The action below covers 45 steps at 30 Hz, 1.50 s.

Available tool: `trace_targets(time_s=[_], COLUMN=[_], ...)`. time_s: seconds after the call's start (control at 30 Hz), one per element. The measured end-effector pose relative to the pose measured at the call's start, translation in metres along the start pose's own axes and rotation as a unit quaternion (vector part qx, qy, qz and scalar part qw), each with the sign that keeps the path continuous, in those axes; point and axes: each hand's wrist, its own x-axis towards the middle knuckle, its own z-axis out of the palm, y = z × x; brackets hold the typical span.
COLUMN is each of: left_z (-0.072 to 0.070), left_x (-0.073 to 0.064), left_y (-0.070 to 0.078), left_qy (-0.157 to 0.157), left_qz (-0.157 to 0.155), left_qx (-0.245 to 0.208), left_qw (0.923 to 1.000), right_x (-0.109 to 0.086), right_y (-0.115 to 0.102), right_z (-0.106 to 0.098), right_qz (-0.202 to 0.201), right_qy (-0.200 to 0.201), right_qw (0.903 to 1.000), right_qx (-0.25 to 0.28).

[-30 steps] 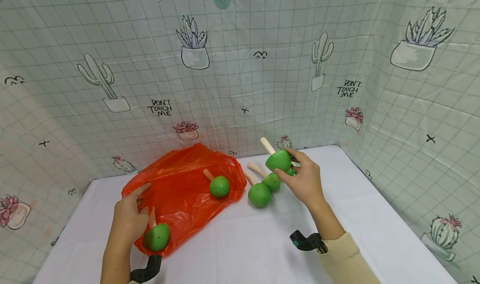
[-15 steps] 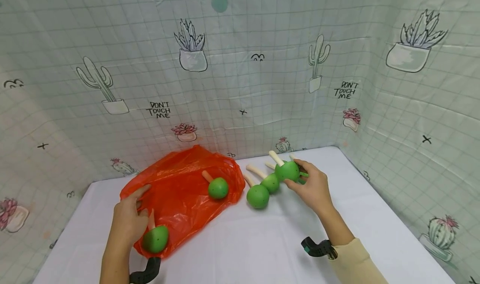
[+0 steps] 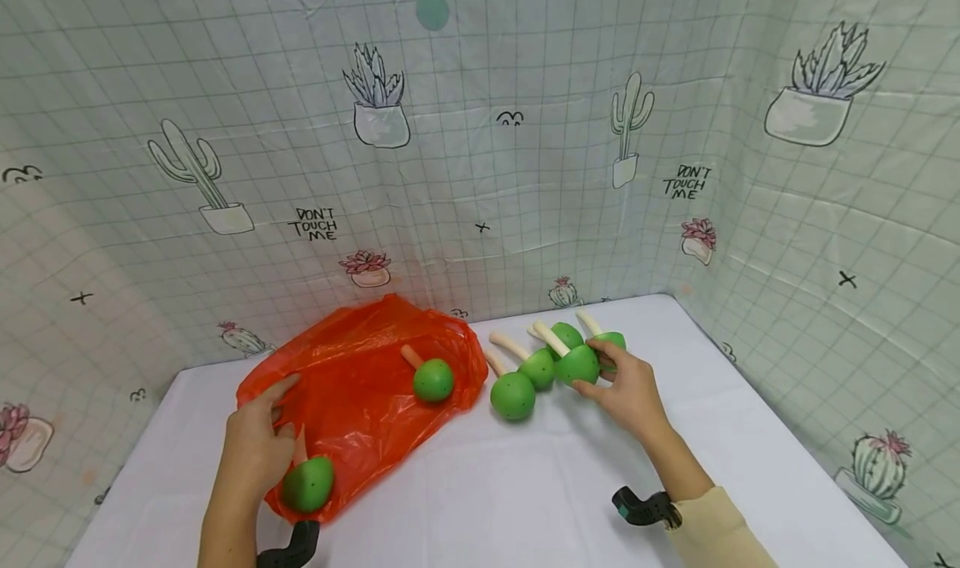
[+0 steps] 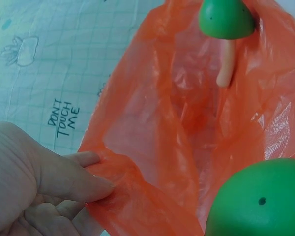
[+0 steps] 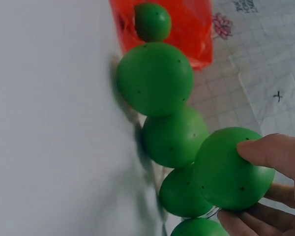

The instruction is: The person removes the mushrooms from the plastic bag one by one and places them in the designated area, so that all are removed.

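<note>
My left hand (image 3: 257,439) pinches the rim of a thin red plastic bag (image 4: 137,206) between thumb and fingers, holding its mouth spread. Two toy mushrooms with dotted green caps lie on the bag: one mushroom (image 3: 433,380) towards its right side, another mushroom (image 3: 307,485) at the near edge below my hand. With thumb and fingertips my right hand (image 3: 630,389) grips a mushroom (image 5: 233,167) by its cap, its pale stem pointing up and left. That cap overlaps its neighbours, low among the group right of the bag.
Several more mushrooms cluster on the white table (image 3: 465,501): a front mushroom (image 3: 513,395), one behind it (image 3: 537,369), a back mushroom (image 3: 567,334) and a right-hand mushroom (image 3: 609,341). A patterned cloth backdrop (image 3: 450,168) rises behind and at both sides.
My right hand has come down and slightly right with the gripped mushroom, from above the group to among it. The left hand keeps its pinch on the bag. The head view has shifted slightly.
</note>
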Motion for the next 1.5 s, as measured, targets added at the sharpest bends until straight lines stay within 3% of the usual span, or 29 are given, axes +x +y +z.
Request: trace_targets(time_s=[0.23,0.63,1.07,1.5], left_z=[0.001,0.001,-0.001,-0.002], left_x=[-0.001,-0.002,-0.002,-0.002], left_y=[0.0,0.0,-0.002,-0.002], left_qy=[0.005,0.01,0.012,0.01], left_qz=[0.006,0.008,0.019,0.021], left_qx=[0.0,-0.012,-0.011,-0.013], left_qw=[1.0,0.9998,0.9997,0.9996], right_x=[-0.003,-0.004,-0.007,-0.004], right_y=[0.013,0.026,0.028,0.025], right_z=[0.001,0.009,0.015,0.011], right_qz=[-0.004,0.043,0.062,0.044], right_qy=[-0.025,-0.061,-0.063,-0.047], right_qw=[0.9996,0.9965,0.9955,0.9976], right_qx=[0.013,0.037,0.033,0.027])
